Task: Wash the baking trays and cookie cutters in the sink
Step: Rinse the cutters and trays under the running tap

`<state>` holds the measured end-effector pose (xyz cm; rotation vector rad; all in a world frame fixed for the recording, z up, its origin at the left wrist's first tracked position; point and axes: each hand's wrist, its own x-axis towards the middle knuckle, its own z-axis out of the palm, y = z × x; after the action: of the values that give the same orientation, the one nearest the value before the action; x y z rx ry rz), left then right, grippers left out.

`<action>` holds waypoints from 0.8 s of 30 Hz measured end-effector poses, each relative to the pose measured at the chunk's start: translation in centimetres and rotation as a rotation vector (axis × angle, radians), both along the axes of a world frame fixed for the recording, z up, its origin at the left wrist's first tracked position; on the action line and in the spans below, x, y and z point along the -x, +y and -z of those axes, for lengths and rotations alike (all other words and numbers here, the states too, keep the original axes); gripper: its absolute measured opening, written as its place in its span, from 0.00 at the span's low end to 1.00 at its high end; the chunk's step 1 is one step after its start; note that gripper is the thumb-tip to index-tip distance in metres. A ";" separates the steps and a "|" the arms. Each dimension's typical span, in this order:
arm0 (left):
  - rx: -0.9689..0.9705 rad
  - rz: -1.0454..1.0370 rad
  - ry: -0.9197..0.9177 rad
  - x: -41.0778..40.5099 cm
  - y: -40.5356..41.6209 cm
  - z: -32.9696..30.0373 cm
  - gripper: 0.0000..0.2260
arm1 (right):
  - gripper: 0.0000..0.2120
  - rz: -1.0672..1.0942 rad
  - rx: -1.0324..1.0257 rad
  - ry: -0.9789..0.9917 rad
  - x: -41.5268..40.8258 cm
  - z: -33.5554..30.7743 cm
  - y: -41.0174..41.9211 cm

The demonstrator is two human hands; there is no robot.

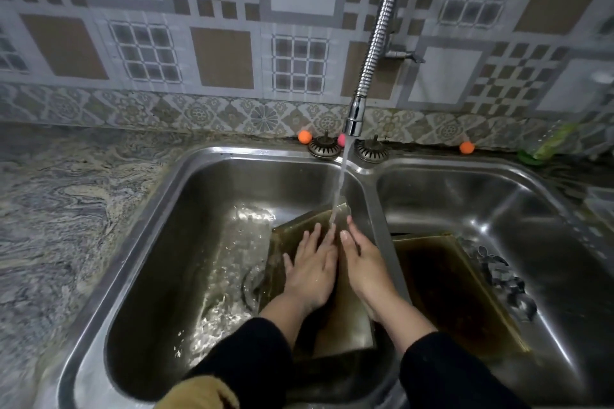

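A brownish baking tray (292, 236) leans tilted in the left basin of the double steel sink (186, 176), under the running stream from the faucet (354, 119). My left hand (312, 269) lies flat on the tray's inner face with its fingers spread and straight. My right hand (362, 262) rests beside it along the tray's right side, fingers extended under the water. A second darkened tray (448, 289) lies in the right basin, with several metal cookie cutters (505, 279) piled along its right edge.
Two drain strainers (324, 146) sit on the sink's back rim, with small orange balls (304, 136) along the wall. A granite counter (66, 202) lies on the left. A green item (545, 148) stands at the back right.
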<state>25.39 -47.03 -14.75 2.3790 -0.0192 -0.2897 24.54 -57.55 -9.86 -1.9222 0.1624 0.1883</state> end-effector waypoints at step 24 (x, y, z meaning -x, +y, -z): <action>0.439 -0.481 -0.586 1.8 6.5 -5.6 0.19 | 0.36 -0.304 0.129 -0.033 -3.3 -4.8 2.8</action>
<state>23.55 -40.49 -9.10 1.8786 0.1930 0.5842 27.84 -54.72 -5.10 -2.0710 -0.1446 0.3556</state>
